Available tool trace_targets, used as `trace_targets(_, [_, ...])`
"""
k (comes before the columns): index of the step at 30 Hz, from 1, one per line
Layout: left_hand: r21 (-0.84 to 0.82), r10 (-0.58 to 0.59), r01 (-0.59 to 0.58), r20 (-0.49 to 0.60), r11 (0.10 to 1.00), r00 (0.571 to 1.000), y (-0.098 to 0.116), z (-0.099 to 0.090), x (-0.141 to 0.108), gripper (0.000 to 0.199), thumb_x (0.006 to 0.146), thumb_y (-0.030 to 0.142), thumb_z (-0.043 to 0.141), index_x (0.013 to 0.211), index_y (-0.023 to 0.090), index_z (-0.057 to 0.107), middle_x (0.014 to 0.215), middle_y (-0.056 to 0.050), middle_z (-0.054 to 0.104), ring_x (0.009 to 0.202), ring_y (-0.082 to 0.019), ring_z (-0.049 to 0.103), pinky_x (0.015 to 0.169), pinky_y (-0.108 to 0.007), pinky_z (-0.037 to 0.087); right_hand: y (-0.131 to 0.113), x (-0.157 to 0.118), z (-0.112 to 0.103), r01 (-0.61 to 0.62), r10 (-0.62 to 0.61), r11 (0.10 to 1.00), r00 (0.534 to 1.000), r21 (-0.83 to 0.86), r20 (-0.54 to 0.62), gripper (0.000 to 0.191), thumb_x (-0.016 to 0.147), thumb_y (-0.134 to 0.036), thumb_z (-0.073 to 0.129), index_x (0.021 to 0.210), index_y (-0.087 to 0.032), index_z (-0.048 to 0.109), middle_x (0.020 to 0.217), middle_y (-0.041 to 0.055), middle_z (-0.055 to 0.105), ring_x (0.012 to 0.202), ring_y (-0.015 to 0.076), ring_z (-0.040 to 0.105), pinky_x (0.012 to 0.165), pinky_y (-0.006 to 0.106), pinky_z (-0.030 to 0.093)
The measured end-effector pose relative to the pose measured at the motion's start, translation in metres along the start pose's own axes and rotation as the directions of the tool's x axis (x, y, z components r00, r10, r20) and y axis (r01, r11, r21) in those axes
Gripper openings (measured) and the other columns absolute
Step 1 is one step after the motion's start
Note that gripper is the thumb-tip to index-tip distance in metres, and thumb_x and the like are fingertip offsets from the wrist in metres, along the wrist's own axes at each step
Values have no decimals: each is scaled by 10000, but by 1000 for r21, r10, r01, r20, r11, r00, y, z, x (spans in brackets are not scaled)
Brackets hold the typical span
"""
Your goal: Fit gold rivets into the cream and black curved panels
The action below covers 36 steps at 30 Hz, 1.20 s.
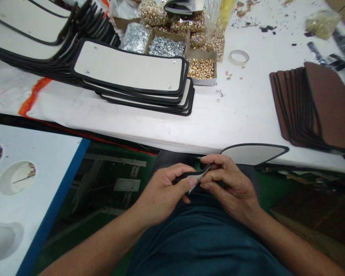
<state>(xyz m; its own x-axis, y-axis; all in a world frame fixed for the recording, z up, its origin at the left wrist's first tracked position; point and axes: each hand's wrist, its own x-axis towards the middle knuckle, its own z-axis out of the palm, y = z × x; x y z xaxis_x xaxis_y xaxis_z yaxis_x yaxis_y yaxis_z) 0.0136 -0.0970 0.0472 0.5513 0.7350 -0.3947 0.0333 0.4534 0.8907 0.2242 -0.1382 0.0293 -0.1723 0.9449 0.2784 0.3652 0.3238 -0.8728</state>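
Observation:
In front of my lap, my left hand (pixel 172 188) pinches a thin pale panel with a black edge (pixel 200 175) between thumb and fingers. My right hand (pixel 232 186) grips the same piece from the other side, its fingertips curled at the edge. The piece is bent where the hands meet, and fingers cover much of it. Behind my right hand, a pale, black-edged panel section (pixel 254 154) lies at the table's front edge. Whether it joins the piece in my hands cannot be told.
Stacked pale panels with black borders (pixel 129 69) lie at the left, brown panels (pixel 332 103) at the right. Boxes hold silver metal rings (pixel 166 46) and gold fittings (pixel 201 68). A tape roll (pixel 239 56) lies nearby. A blue-edged white table (pixel 54 161) stands at left.

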Motion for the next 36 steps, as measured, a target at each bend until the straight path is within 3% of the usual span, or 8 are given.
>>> trace_targets(6, [94,20,-17,-22,995,1000,1,2,-2,271,972,370,700,1137,182,804,975,-39,698,761,-124,621,578,-186,593,4,1,3,-15,14,1000,999,-7,-50,120,937,-160,766,936,-246,682,1159,35,665,1098,182,652,903,294,556])
trace_targets(12, [277,127,-100,-80,956,989,1,3,-5,217,987,301,673,1113,195,814,996,-44,757,775,-149,688,578,-203,591,8,2,4,31,-35,994,999,-104,-30,415,966,-168,735,1345,-253,590,1068,26,636,859,148,616,745,292,539])
trace_targets(14, [337,199,-151,-112,929,973,1,3,-5,163,965,255,707,1066,205,826,972,-30,789,778,-146,715,602,-196,588,7,3,3,94,-91,974,996,-205,25,301,990,-161,697,1276,-233,634,1014,31,643,893,166,611,753,312,513])
trace_targets(17, [439,332,-239,-148,866,931,1,5,-6,105,913,173,772,982,219,836,914,2,818,792,-133,746,707,-193,597,3,7,1,151,-141,936,989,-319,53,99,1003,-150,672,1088,-201,673,936,29,649,875,167,607,779,342,466])
trace_targets(23, [561,594,-454,-85,692,800,0,9,-9,132,894,81,775,971,185,804,944,-9,833,844,-117,783,812,-181,605,-7,8,2,168,-168,921,985,-352,33,63,1005,-145,647,1035,-190,680,908,40,691,844,180,634,798,386,425])
trace_targets(30, [689,708,-511,-5,514,706,0,-2,1,201,891,132,781,1072,216,764,954,-21,801,871,-154,760,822,-243,608,-14,23,-7,75,-104,959,990,-274,-92,68,996,-159,661,996,-216,697,887,13,701,824,164,645,757,342,459])
trace_targets(34, [656,585,-354,-165,667,794,7,-16,2,55,909,274,770,957,260,793,919,-4,793,817,-181,762,756,-255,616,-36,46,-23,-44,21,997,951,-66,-308,51,973,-216,711,977,-262,733,860,-11,679,786,143,644,696,274,499])
trace_targets(36, [550,463,-241,-309,800,831,11,-25,0,130,920,373,756,935,257,813,942,-11,810,828,-202,776,763,-266,633,-45,57,-32,-56,63,998,958,32,-280,22,957,-256,735,949,-258,756,854,-7,685,760,138,645,672,257,508])
